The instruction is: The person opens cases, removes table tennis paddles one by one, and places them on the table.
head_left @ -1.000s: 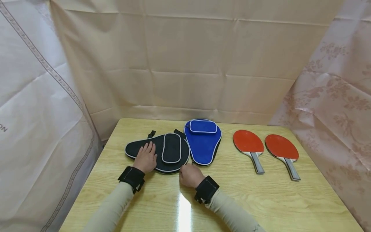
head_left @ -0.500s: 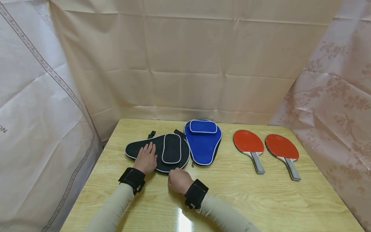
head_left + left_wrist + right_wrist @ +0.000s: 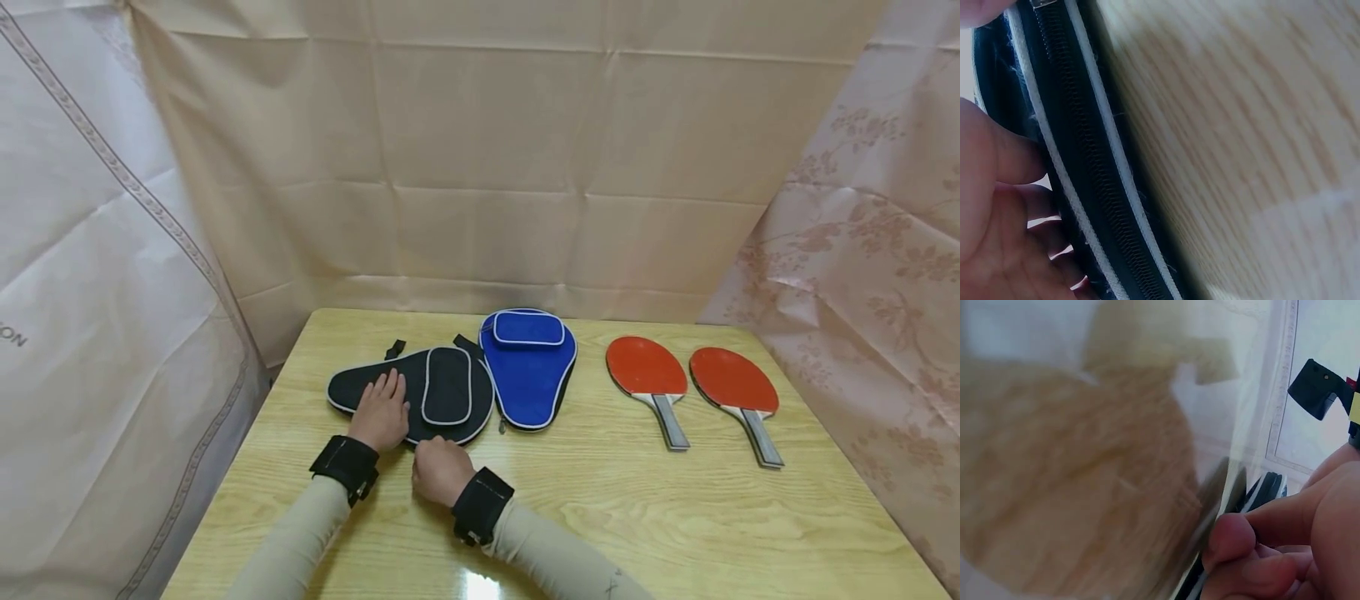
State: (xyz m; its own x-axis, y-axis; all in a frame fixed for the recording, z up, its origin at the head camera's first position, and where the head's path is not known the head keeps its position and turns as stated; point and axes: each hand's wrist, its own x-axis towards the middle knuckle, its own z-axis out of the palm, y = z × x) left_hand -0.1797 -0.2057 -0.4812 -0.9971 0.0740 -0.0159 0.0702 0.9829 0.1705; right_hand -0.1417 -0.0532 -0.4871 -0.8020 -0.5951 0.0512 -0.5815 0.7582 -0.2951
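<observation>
On the table (image 3: 615, 517), the black case (image 3: 410, 385) is being pressed near its narrow L end by the L hand (image 3: 381, 418), fingers straight & slightly apart; some of the case is being hidden under it. At the case's near rim (image 3: 482, 423), the R hand (image 3: 441, 469) is being held curled, thumb & finger together, the rim being pinched; anything btwn the tips can't be made out, the R wrist view being blurred by haze. In the L wrist view the case's zip (image 3: 1088, 144) is being shown close up, w/ a metal bit (image 3: 1044, 2) being cut off by the top edge. Behind the case, 2 straps (image 3: 394, 349) are being ptly covered. Directly R of it a blue case (image 3: 528, 375) is being seen; whether touching or overlapping, can't tell. Farther R, well apart from the case, 2 red bats (image 3: 647, 365) are being shown whole. Nearer than the case, both sleeves (image 3: 566, 550) are being cut off.
</observation>
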